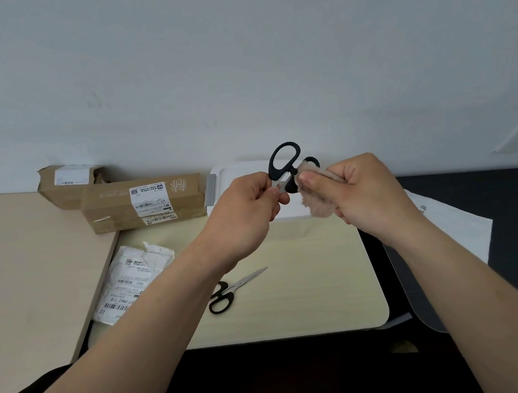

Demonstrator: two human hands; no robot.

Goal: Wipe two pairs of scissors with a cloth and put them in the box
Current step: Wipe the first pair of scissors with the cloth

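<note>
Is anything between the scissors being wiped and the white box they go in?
Nothing lies between them: the scissors in the left hand are held just in front of the white box. Its lid looks shut, though.

White mailer bag point(121, 278), shipping label: "P802" legible; lower line repeats "P802", then "T70" or "170"; barcodes beside it, rest too small to read. Long cardboard box point(116, 210): large faded Chinese characters, upside down, undecipherable; white label point(150, 198) with QR code, barcode, illegible print. Rear cardboard box point(65, 194): label unreadable.
</note>
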